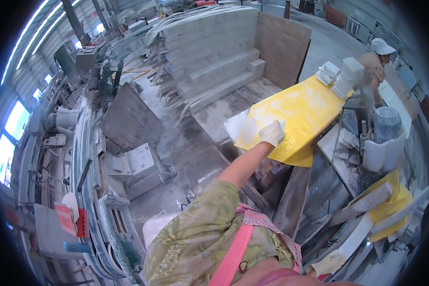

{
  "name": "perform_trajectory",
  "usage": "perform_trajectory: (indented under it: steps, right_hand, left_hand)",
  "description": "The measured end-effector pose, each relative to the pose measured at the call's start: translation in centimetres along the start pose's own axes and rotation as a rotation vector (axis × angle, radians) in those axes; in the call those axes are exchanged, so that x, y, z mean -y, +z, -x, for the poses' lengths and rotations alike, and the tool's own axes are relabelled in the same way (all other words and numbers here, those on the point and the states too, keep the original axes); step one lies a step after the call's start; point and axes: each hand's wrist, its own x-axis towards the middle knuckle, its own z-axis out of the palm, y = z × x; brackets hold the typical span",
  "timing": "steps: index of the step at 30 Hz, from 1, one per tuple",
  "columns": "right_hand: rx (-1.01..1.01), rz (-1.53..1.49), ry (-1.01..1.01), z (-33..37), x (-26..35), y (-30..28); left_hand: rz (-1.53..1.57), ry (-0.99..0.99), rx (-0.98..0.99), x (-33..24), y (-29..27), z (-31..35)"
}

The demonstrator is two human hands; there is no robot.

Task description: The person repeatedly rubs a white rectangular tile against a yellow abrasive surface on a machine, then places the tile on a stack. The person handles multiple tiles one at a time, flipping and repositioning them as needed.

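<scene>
My left hand (271,134), in a white glove, reaches out over a long board covered with a wet-looking yellow sheet (298,112). Its fingers are closed round a small pale thing that the glove mostly hides; I cannot make out what it is. The sheet has whitish smears and hangs over the board's near edge. Low on the right, my right hand (330,263), also gloved, is at the lower end of a long white strip (355,240) and appears to grip it. Stacks of small white tiles (349,76) stand at the sheet's far end.
A tall stack of pale slabs (214,40) stands beyond, next to a brown panel (281,45). Another person (374,64) works at far right, near a grey plastic basket (387,121). A second yellow sheet (391,202) lies under strips. Machinery lines the left.
</scene>
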Motion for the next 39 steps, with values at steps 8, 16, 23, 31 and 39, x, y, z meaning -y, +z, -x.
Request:
perform_trajectory:
  steps: [8, 16, 23, 31, 39]
  right_hand:
    - [-0.006, -0.022, 0.018, 0.7, -0.1, 0.0]
    - [-0.009, -0.025, 0.039, 1.2, -0.3, 0.4]
    - [0.004, -0.072, 0.062, 1.6, -0.2, 0.0]
    - [-0.003, -0.063, 0.079, 2.0, 0.1, -0.5]
    - [0.028, -0.075, 0.092, 2.3, -0.4, -1.2]
  left_hand:
    - [-0.009, 0.005, 0.050, -0.1, -0.6, 0.2]
    - [0.019, 0.007, 0.016, -0.4, -0.9, 0.5]
    - [0.058, 0.021, 0.007, -0.2, -1.0, 0.8]
    - [0.012, 0.020, 0.037, 0.2, -0.4, 0.1]
    - [0.026, 0.029, 0.035, 0.2, -0.4, 0.2]
